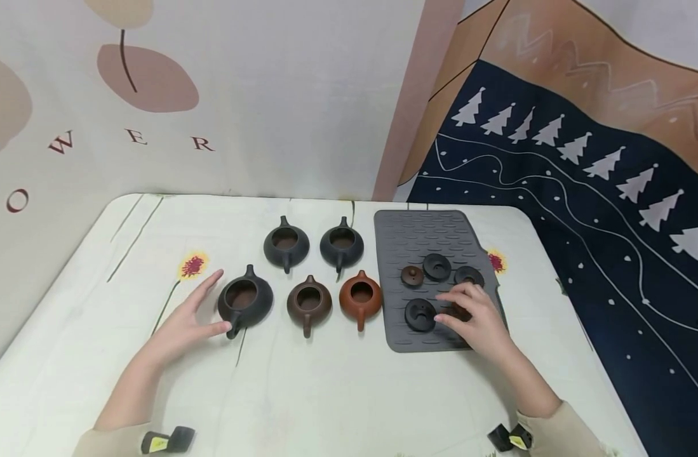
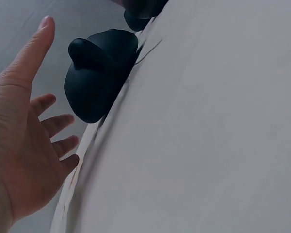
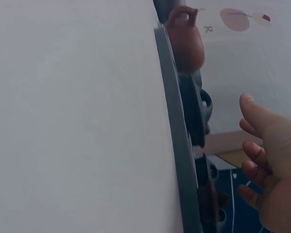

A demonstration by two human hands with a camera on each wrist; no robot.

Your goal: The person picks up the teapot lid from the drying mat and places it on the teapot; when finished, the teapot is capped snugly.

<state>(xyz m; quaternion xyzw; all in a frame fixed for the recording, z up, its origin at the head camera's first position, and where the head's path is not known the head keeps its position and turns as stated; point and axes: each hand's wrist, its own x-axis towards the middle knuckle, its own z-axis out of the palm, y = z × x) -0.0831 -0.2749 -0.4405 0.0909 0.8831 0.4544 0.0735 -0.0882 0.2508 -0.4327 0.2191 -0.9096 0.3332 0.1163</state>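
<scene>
My left hand (image 1: 190, 320) is beside a dark teapot (image 1: 245, 302), fingers spread and thumb near its spout or handle end. In the left wrist view a gap shows between the palm and that teapot (image 2: 99, 77). Over the grey mat (image 1: 417, 231) on the right hovers my right hand (image 1: 479, 317), its fingers relaxed and holding nothing. Below and around it lie a black lid (image 1: 420, 315), a second black lid (image 1: 437, 267), a third black lid (image 1: 469, 275) partly behind the fingers, and a small brown lid (image 1: 412, 275). Another brownish lid (image 1: 458, 310) is mostly hidden under the hand.
Two more dark teapots, one left (image 1: 286, 244) and one right (image 1: 342, 245), stand at the back. A brown teapot (image 1: 309, 304) and a reddish-orange teapot (image 1: 361, 298) stand in the front row, all without lids. A pale cloth (image 1: 337, 393) covers the table.
</scene>
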